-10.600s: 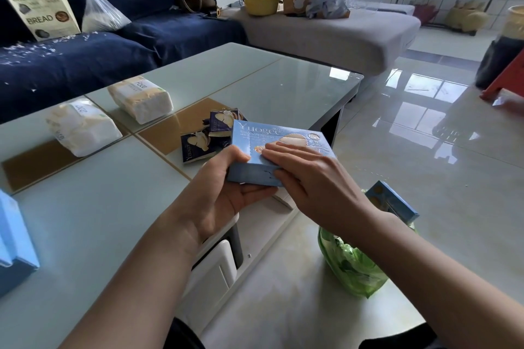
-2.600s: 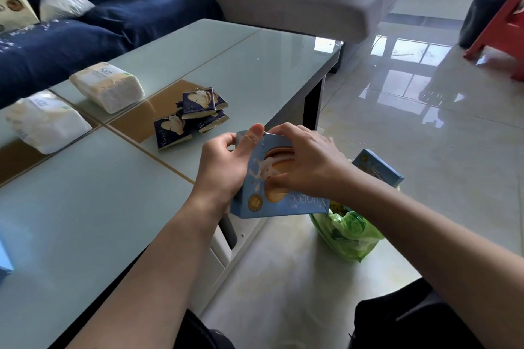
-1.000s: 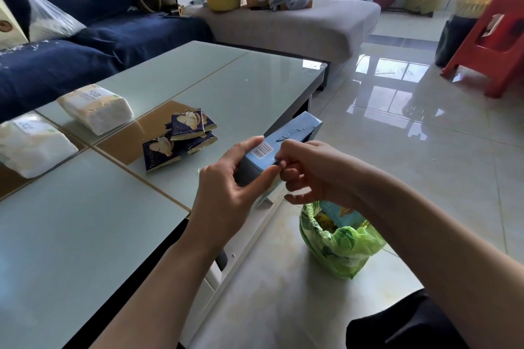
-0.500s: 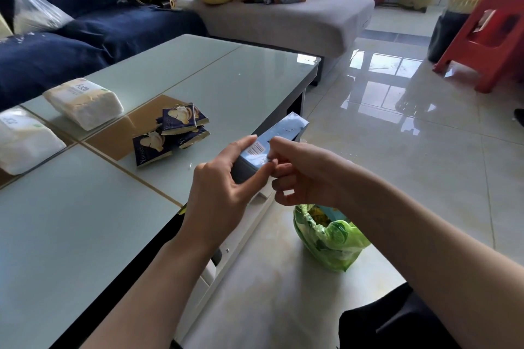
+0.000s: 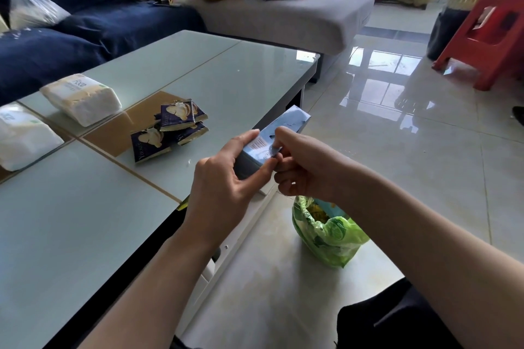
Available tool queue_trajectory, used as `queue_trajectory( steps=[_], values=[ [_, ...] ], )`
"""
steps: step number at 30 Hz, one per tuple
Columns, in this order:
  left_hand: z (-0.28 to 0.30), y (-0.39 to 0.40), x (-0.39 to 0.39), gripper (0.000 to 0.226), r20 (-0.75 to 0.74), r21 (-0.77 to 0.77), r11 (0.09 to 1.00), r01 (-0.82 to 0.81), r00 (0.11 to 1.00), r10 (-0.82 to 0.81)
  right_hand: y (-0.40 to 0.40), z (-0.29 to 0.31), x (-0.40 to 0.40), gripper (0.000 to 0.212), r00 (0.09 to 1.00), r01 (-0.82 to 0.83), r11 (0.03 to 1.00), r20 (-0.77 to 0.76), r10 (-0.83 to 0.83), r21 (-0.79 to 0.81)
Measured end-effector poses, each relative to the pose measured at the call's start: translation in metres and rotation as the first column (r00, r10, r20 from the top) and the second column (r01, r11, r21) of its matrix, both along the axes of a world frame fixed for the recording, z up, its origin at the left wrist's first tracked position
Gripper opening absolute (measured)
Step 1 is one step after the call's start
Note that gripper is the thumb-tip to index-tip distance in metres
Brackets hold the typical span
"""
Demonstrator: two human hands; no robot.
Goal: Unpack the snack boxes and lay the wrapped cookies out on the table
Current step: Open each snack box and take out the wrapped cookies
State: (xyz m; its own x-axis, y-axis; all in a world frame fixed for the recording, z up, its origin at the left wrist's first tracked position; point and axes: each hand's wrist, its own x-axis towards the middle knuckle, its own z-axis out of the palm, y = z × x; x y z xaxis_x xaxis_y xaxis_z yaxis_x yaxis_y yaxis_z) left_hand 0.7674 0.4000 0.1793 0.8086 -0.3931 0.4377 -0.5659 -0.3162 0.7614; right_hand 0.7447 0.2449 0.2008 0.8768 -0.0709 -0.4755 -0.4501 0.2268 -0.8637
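On the far left of the glass table (image 5: 85, 235) we note two white tissue packs (image 5: 80, 98), untouched. Right of them, mid-table, lie the wrapped cookies (image 5: 170, 129) in a loose overlapping heap of dark packets. Near the table's right edge, our left hand (image 5: 224, 187) clamps the blue snack box (image 5: 272, 139), thumb and fingers pressed on opposite faces. Our right hand (image 5: 304, 167) pinches the end flap between thumb and forefinger. On the floor to the right sits a green bag (image 5: 329, 232) holding another box. Risk: the box hangs past the table edge, so a sharp tear could spill cookies onto the floor.
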Motion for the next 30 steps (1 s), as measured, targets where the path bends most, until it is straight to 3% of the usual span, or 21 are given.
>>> queue_trajectory(
  steps=[2, 6, 12, 17, 24, 27, 30],
  values=[
    [-0.001, 0.000, 0.000, 0.064, 0.001, 0.005, 1.000, 0.028, 1.000, -0.028, -0.005, 0.001, 0.000, 0.029, 1.000, -0.028, 1.000, -0.014, 0.028, 0.004],
    [0.000, 0.000, 0.000, 0.062, 0.020, 0.011, 0.999, 0.051, 0.998, -0.051, -0.016, 0.000, 0.001, 0.036, 1.000, -0.027, 0.990, -0.005, 0.027, -0.135],
    [-0.004, 0.000, -0.003, 0.058, 0.086, 0.078, 0.997, 0.026, 0.996, -0.032, -0.010, -0.003, -0.001, 0.027, 1.000, -0.019, 0.996, -0.011, 0.018, -0.086],
    [-0.001, 0.000, -0.002, 0.056, -0.123, -0.125, 0.992, 0.017, 0.992, -0.032, -0.012, -0.002, 0.002, 0.032, 0.983, -0.030, 0.996, 0.180, 0.045, -0.089],
    [0.002, -0.001, -0.002, 0.048, -0.288, -0.281, 0.956, 0.086, 0.942, -0.169, -0.014, -0.001, -0.002, 0.035, 0.949, -0.061, 0.990, 0.300, 0.096, -0.126],
    [0.000, 0.001, 0.003, 0.053, -0.338, -0.257, 0.954, 0.153, 0.911, -0.237, -0.009, -0.001, -0.001, 0.038, 0.948, -0.001, 0.970, 0.310, 0.079, -0.242],
    [0.001, 0.003, 0.010, 0.057, -0.509, -0.338, 0.925, 0.173, 0.793, -0.335, -0.002, -0.005, -0.003, 0.036, 0.913, 0.051, 0.815, 0.357, 0.196, -0.577]
  ],
)
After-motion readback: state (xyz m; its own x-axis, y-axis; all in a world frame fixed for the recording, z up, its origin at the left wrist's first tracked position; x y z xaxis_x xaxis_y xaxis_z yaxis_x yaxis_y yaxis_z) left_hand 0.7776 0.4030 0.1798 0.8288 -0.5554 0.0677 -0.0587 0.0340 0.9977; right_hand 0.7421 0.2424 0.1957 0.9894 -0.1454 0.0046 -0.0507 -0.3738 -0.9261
